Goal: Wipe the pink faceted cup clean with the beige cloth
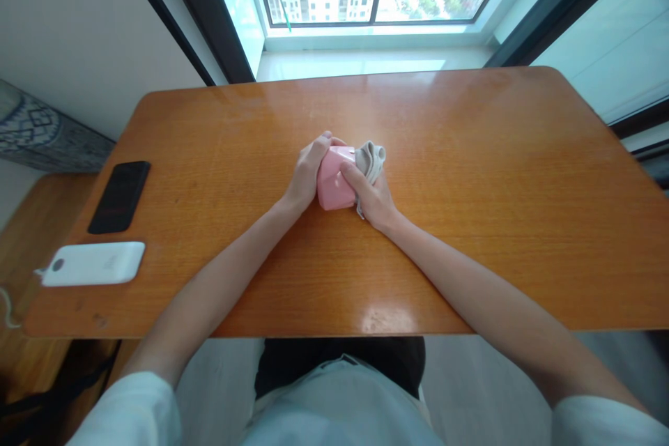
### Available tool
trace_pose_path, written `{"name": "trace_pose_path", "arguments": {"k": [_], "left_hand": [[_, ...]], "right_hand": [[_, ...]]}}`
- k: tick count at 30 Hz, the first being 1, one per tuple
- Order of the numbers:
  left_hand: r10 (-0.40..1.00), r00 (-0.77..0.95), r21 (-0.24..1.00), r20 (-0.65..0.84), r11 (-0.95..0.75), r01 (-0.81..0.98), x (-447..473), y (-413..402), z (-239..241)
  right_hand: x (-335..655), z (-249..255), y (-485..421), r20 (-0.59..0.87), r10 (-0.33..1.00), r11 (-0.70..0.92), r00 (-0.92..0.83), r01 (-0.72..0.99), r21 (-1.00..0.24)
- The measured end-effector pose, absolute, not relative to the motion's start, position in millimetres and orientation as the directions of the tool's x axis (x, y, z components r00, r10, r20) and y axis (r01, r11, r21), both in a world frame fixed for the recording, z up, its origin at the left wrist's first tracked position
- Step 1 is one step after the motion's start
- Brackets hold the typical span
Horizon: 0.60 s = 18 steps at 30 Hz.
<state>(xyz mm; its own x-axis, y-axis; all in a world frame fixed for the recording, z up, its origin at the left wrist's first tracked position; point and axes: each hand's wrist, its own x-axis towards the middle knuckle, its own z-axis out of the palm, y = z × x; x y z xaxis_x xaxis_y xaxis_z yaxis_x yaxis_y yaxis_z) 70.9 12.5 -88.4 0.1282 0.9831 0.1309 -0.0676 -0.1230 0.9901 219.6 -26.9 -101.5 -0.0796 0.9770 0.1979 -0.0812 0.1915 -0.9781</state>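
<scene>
I watched both hands meet at a pink box (333,194), out in front of the person over the wooden table (523,188); whether it rested on the wood or was lifted, I couldn't tell. Neither hand was nearer, since both were on it. Its visible face looked longer from near to far than across, but its right end was covered, so I couldn't be sure of its long axis. The left hand (307,168) was curled about the box's left side, fingers reaching round the far edge, partly hidden. The right hand (375,199), half closed, gripped a bunched grey cloth (371,159) against the box's right end, thumb laid across the pink face. A black phone (120,196) lay well left of the box.
</scene>
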Motion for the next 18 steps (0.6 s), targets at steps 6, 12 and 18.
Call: {"name": "trace_pose_path", "arguments": {"k": [6,12,18], "left_hand": [[0.856,0.093,0.860,0.508,-0.509,-0.013,63.0,7.1,-101.9],[0.544,0.282,0.530,0.790,-0.838,0.130,59.0,-0.7,-102.3],[0.581,0.278,0.561,0.765,-0.813,0.156,63.2,-1.2,-96.8]], "right_hand": [[220.6,-101.6,-27.1,0.189,0.981,0.186,-0.051,-0.054,-0.981],[219.9,-101.9,-25.7,0.195,0.980,0.188,-0.033,-0.154,-0.970],[218.6,-99.6,-26.2,0.190,0.982,0.189,-0.001,-0.106,-0.976]]}}
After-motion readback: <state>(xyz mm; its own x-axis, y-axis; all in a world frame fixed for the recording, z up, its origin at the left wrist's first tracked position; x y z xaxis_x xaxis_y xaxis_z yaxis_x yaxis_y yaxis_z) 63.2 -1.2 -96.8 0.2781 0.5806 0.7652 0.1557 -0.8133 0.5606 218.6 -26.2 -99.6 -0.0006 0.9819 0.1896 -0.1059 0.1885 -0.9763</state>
